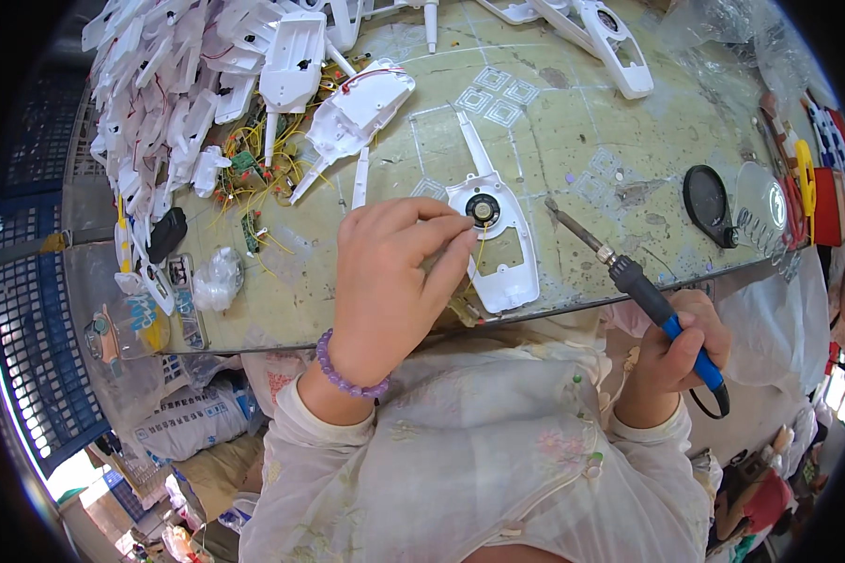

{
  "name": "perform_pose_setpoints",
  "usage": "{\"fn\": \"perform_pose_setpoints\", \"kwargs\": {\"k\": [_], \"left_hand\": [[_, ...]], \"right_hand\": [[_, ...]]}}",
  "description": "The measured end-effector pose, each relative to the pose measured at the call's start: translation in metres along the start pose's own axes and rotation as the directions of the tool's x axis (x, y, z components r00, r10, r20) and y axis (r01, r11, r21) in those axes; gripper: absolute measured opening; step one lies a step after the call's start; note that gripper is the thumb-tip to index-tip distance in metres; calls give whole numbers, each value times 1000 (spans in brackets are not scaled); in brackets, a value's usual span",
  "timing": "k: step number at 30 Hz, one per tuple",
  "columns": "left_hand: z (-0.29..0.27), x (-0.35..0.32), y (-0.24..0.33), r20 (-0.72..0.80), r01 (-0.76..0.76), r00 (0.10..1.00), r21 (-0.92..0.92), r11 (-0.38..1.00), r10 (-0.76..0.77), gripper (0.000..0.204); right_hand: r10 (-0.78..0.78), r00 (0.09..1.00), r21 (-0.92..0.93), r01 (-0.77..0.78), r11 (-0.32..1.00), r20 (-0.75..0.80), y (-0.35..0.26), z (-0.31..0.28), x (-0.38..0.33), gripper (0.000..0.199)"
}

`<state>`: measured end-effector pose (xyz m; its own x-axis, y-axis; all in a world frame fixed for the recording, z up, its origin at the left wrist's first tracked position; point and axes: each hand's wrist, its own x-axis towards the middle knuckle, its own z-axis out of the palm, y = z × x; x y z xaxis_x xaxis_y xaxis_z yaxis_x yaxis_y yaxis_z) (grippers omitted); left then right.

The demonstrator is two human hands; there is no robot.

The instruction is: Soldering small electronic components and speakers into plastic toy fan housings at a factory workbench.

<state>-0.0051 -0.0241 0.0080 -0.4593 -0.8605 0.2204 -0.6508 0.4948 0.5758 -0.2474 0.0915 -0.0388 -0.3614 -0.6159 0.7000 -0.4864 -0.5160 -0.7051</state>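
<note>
Left fingers (434, 232), hold unclear; right fingers (683, 353) round soldering iron (642, 285) across table edge (573, 307)

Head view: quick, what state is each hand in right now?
Left hand: thumb and fingertips close together at the round black part; whether they grip anything cannot be told.
Right hand: closed, holding the soldering iron.
</note>
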Motion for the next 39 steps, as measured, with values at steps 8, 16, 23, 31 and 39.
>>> {"fn": "perform_pose_setpoints", "kwargs": {"k": [8, 16, 23, 31, 39], "left_hand": [[-14, -13, 18, 108, -108, 988, 13, 994, 106, 27], [4, -19, 20, 121, -195, 974, 29, 980, 191, 18], [8, -11, 18, 45, -14, 999, 13, 1000, 14, 8], [28, 2, 12, -100, 32, 995, 141, 989, -18, 8], [28, 8, 11, -51, 55, 998, 177, 983, -46, 8]], "right_hand": [[45, 998, 24, -44, 999, -46, -4, 4, 0, 21], [60, 996, 21, -58, 998, -70, -2, 3, -2, 20], [52, 998, 101, -50, 994, -22, 3, 1, -6, 19], [4, 981, 74, -19, 997, 195, -5, 10, 0, 19], [5, 976, 86, -24, 996, 216, -5, 14, 1, 18]]}}
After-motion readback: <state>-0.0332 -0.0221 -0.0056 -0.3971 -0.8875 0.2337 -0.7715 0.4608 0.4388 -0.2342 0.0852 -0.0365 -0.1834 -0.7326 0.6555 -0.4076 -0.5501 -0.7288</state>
